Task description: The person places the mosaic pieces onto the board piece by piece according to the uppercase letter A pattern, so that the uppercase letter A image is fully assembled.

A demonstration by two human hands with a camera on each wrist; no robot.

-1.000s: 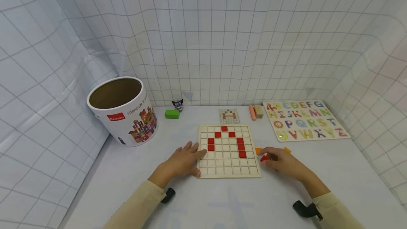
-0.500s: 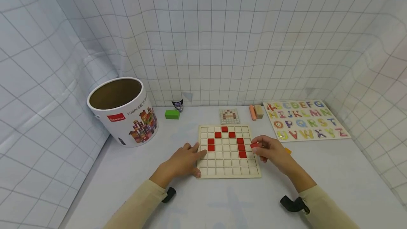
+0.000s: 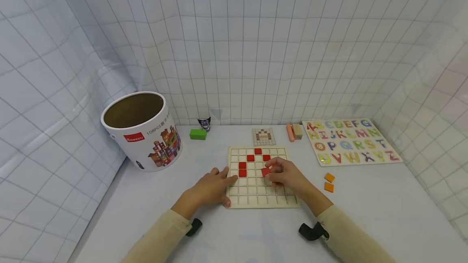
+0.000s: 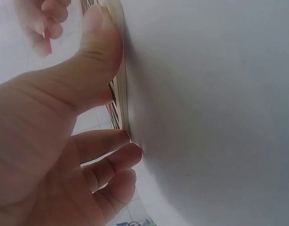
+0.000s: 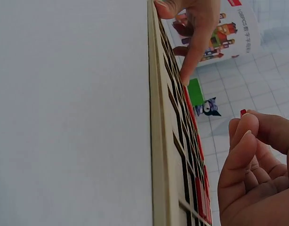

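In the head view, a pale wooden grid board (image 3: 252,200) lies flat on the table, with several red square tiles (image 3: 243,169) set in its cells. My left hand (image 3: 210,188) rests at the board's left edge, fingers extended, one fingertip on the board and the thumb low against the side. My right hand (image 3: 287,175) is over the right half of the board, pinching a red square tile (image 3: 265,171) between thumb and fingers. From the right wrist, that tile (image 5: 243,112) shows at the fingertips, raised above the board. The right hand hides some cells.
Two orange tiles (image 3: 329,187) lie right of the board. Behind it sits a small pattern card (image 3: 263,136). A large white bucket (image 3: 157,143) stands left, near a green block (image 3: 198,134) and a small dark figure (image 3: 204,123). An alphabet board (image 3: 349,143) lies back right.
My right hand has picked up the red tile from beside the board and carried it left over the board. My left hand has stayed at the left edge.
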